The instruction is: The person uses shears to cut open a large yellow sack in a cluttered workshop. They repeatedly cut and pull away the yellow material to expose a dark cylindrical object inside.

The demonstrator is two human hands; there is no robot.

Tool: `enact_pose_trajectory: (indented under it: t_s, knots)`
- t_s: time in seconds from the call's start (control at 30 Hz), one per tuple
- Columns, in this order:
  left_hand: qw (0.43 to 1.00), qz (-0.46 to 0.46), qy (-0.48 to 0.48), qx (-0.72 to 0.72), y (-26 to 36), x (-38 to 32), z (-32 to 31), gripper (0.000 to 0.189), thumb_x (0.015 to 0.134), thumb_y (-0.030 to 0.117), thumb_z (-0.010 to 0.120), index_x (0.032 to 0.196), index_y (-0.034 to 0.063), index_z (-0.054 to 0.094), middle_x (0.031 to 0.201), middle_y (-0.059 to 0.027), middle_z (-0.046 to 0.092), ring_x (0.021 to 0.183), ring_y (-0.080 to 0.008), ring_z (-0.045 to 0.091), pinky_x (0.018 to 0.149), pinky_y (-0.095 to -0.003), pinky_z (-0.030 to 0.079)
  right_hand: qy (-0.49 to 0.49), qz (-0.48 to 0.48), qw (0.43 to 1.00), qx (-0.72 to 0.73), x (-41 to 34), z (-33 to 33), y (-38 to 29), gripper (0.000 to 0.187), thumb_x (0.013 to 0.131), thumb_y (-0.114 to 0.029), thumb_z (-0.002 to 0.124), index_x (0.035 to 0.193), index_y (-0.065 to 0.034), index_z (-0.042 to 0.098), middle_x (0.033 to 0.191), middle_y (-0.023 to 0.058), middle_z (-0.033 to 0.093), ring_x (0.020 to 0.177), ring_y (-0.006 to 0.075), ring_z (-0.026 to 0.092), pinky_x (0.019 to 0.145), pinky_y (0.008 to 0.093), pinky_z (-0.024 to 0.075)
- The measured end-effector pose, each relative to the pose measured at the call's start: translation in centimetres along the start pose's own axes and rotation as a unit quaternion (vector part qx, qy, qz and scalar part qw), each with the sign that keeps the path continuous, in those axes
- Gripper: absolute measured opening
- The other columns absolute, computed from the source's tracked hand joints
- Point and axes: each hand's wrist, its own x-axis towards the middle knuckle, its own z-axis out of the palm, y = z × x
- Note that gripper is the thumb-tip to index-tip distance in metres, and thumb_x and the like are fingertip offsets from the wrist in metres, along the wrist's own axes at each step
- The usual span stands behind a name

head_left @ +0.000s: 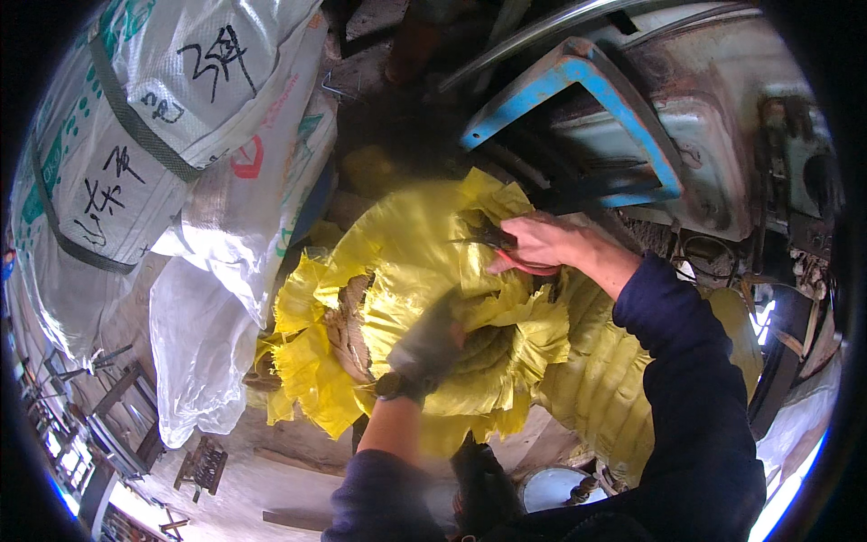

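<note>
Yellow plastic sheeting [406, 284] with frayed, cut edges lies in a crumpled heap before me, with brown corrugated material [353, 325] showing at its left side. My right hand [538, 240] is closed around scissors with red handles [535, 265]; their dark blades point left over the upper part of the sheeting. Down and left of them, my left hand [430, 345], in a dark glove, rests on the sheeting. It is blurred, and its fingertips are hard to make out, so whether it grips the sheeting does not show. A dark band sits at the left wrist.
White woven sacks [223, 88] bearing writing and a clear plastic bag [200, 345] stand at the left. A blue metal frame [630, 101] leans at the upper right beside a worn metal panel [718, 156]. Ribbed yellow bundles [596, 366] lie under my right arm, above a round pale lid [555, 489].
</note>
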Motion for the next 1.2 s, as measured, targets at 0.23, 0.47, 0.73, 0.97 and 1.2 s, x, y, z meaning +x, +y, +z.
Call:
enact_pose_trajectory:
  t_s: [0.23,0.47,0.73,0.97,1.2]
  knots:
    - [0.993,0.088,0.060,0.045,1.3,-0.1,-0.5,0.062,0.096,0.010,0.058,0.156,0.0045,0.039,0.109,-0.0165,0.064,0.103,-0.0309,0.062,0.094,-0.0381,0.052,0.009,-0.007,0.998,0.055,1.4,0.1,-1.3,0.086,0.077,-0.073,0.075,0.096,0.0104,0.069,0.093,0.0301,0.071,0.090,0.0419,0.071,0.078,0.0472,0.0545]
    - [0.985,0.144,0.029,0.090,0.9,0.3,-0.7,0.055,0.102,0.009,0.049,0.156,0.0050,0.039,0.132,-0.0173,0.059,0.122,-0.0298,0.058,0.107,-0.0354,0.046,0.059,-0.036,0.997,-0.019,1.8,-2.3,-4.4,0.076,0.078,-0.071,0.076,0.075,0.0047,0.071,0.074,0.0247,0.070,0.072,0.0406,0.071,0.067,0.0503,0.0546]
    - [0.999,-0.035,-0.021,-0.013,2.7,-0.1,-1.7,0.054,0.102,0.018,0.051,0.153,0.0042,0.041,0.142,-0.0183,0.055,0.131,-0.0328,0.054,0.112,-0.0368,0.044,-0.013,0.014,1.000,0.013,-4.7,-4.6,2.1,0.070,0.085,-0.067,0.073,0.093,0.0006,0.060,0.080,0.0170,0.064,0.078,0.0356,0.063,0.071,0.0447,0.0477]
    - [0.998,0.061,0.021,0.013,2.6,0.1,-1.8,0.056,0.100,0.018,0.054,0.153,0.0064,0.042,0.133,-0.0173,0.062,0.121,-0.0344,0.060,0.105,-0.0412,0.048,-0.038,-0.034,0.999,0.002,-0.1,-2.2,1.5,0.082,0.080,-0.079,0.069,0.089,0.0016,0.059,0.080,0.0188,0.062,0.079,0.0336,0.062,0.072,0.0450,0.0476]
    - [0.909,0.223,0.015,0.353,1.2,-0.2,-1.9,0.034,0.099,0.013,0.051,0.131,0.0051,0.062,0.124,-0.0136,0.065,0.121,-0.0293,0.060,0.104,-0.0371,0.049,-0.008,-0.065,0.998,-0.010,3.2,-2.5,-2.5,0.084,0.076,-0.073,0.076,0.098,0.0063,0.064,0.098,0.0251,0.067,0.095,0.0389,0.067,0.083,0.0468,0.0513]
